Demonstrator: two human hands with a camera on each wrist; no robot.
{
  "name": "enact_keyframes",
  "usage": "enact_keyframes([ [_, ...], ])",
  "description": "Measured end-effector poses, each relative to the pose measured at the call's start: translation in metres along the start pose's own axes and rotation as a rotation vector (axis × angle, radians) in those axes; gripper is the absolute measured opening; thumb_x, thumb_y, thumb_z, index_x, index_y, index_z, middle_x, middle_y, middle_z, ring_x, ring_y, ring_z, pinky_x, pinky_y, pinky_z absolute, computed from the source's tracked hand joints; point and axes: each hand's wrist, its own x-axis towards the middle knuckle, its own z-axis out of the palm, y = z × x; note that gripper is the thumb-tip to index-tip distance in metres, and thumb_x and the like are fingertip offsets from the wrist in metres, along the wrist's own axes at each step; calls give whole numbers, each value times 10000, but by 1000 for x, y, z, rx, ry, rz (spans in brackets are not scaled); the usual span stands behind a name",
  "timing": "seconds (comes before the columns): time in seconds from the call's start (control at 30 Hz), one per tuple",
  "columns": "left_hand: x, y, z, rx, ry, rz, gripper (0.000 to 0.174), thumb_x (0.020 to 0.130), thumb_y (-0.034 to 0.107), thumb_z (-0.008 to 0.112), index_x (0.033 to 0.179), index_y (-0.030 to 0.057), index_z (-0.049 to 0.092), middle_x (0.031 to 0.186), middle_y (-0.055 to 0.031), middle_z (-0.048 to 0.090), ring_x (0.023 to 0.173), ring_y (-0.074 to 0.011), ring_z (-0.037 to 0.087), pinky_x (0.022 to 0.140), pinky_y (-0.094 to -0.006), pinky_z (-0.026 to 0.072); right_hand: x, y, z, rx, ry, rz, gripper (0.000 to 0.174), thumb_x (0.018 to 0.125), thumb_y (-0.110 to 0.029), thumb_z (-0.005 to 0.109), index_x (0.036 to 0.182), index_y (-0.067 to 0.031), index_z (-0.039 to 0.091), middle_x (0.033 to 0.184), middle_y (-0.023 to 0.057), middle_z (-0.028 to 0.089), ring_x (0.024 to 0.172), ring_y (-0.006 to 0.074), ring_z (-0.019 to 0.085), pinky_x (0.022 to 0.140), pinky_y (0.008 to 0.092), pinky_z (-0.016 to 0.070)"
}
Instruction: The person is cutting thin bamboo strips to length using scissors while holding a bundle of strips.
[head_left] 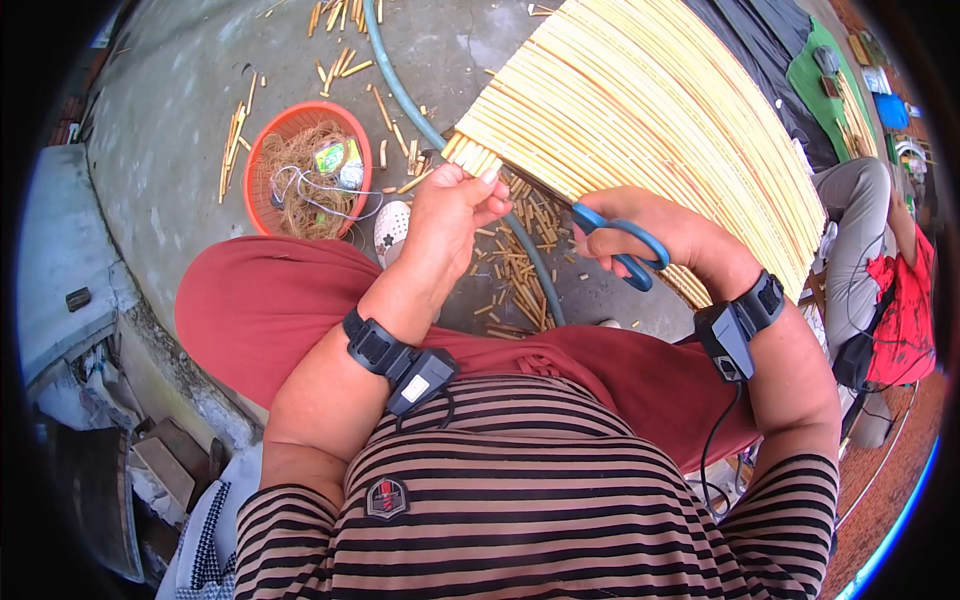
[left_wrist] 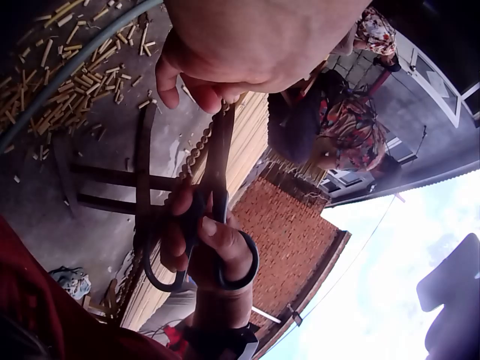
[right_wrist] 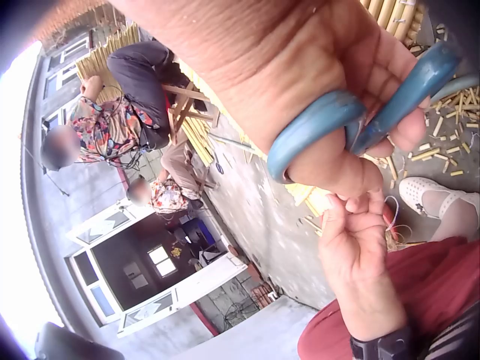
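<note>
A mat of pale yellow rods (head_left: pixel 620 120) lies in front, a twisted cord (left_wrist: pixel 196 154) along its edge. My left hand (head_left: pixel 445 215) has its fingers curled and pinches the mat's corner at the rod ends; the exact grip is partly hidden. Blue-handled scissors (head_left: pixel 640 250) are in my right hand (head_left: pixel 650 225), thumb and fingers through the loops. In the left wrist view the scissor blades (left_wrist: pixel 217 154) point up to the left hand's (left_wrist: pixel 262 45) fingertips. The right wrist view shows the left hand (right_wrist: pixel 356 251) just below the right hand (right_wrist: pixel 292 90), which hides the blades.
An orange basket (head_left: pixel 255 180) of tangled fibre and white string stands left of the mat. A hose (head_left: pixel 395 80) crosses the floor among cut rod pieces (head_left: pixel 520 270). A person in grey trousers (head_left: pixel 855 230) sits at the right; others sit farther off (right_wrist: pixel 105 135).
</note>
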Motion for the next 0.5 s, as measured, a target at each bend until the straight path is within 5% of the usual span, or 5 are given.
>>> enact_keyframes([
  [0.4,6,-1,-9,-54,-85,-32,90,923,61,541,954,-6,592,781,-62,612,615,-117,576,800,-391,555,2,-5,9,-124,76,30,87,797,-90,574,840,-16,558,626,23,542,515,100,529,491,235,448],
  [0.5,6,0,-10,-38,-75,-59,90,918,60,546,955,-7,595,782,-57,611,606,-110,572,796,-390,555,-1,-6,15,-538,216,-101,78,791,-77,565,841,-18,557,628,28,545,515,105,530,493,238,448],
])
